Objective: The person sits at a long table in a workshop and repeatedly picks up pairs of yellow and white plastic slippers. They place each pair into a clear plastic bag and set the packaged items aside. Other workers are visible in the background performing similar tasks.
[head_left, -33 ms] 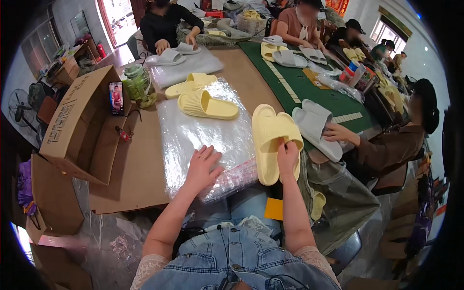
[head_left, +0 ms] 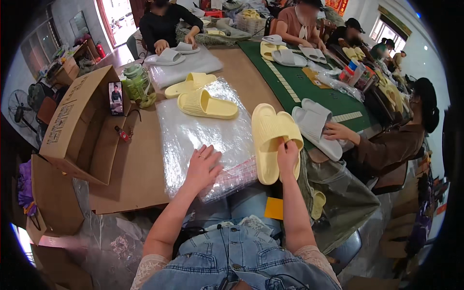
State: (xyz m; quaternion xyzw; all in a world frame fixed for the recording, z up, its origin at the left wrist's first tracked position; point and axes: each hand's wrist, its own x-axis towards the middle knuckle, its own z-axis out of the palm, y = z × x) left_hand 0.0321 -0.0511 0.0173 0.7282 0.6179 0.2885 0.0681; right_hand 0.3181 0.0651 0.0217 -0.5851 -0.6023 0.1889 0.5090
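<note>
My left hand lies flat with fingers spread on a stack of clear plastic bags. At the right edge of that stack, a pair of pale yellow slippers stands side by side, toes pointing away from me. My right hand is closed on the inner edges of this pair, just below the ribbed straps; the fingertips are partly hidden. On the far part of the bags rests another yellow slipper on its sole, its toe to the right. Behind it, a further yellow slipper points left.
To the left, an open cardboard box holds up a phone beside a green jar. At right, a co-worker's hand touches grey slippers close to mine. Across the table, another person handles grey slippers on bags.
The picture on the phone's screen is different. My hands and the slippers stay essentially in place.
</note>
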